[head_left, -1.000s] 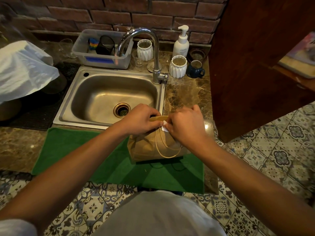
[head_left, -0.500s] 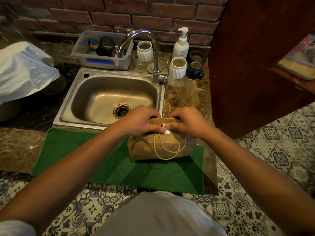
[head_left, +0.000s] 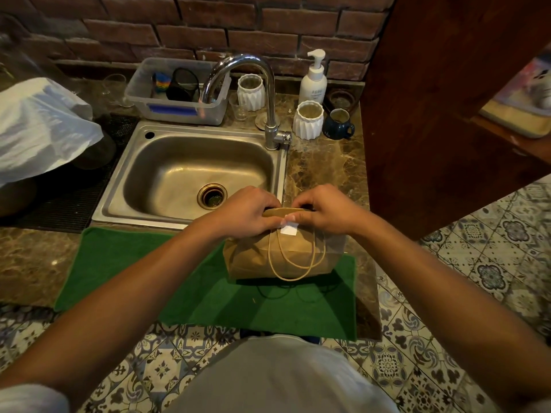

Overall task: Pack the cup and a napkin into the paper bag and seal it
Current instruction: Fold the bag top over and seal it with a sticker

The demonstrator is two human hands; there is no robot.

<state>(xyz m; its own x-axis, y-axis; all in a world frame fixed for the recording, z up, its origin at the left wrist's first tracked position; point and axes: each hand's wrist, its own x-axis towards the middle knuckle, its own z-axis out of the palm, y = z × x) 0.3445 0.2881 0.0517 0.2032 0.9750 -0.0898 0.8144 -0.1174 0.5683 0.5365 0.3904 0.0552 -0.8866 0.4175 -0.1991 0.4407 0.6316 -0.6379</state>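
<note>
A brown paper bag [head_left: 256, 257] with twine handles stands on a green mat [head_left: 134, 269] in front of the sink. Its top is folded over. A small white sticker [head_left: 289, 229] sits on the fold, at the bag's front face. My left hand [head_left: 244, 214] grips the folded top from the left, thumb pressing by the sticker. My right hand [head_left: 328, 211] grips the fold from the right, its fingertips at the sticker's upper edge. The cup and napkin are not visible; the bag's inside is hidden.
A steel sink [head_left: 167, 174] with a tall tap [head_left: 268, 93] lies just behind the bag. Behind it stand a plastic tub [head_left: 179, 110], white ribbed pots [head_left: 308, 122], a soap pump [head_left: 313, 81] and a blue mug [head_left: 338, 125]. A dark wooden panel [head_left: 432, 114] rises at right.
My right hand has slid rightward off the bag's front, uncovering the white sticker on the fold. Both hands now pinch the folded top at either side of it.
</note>
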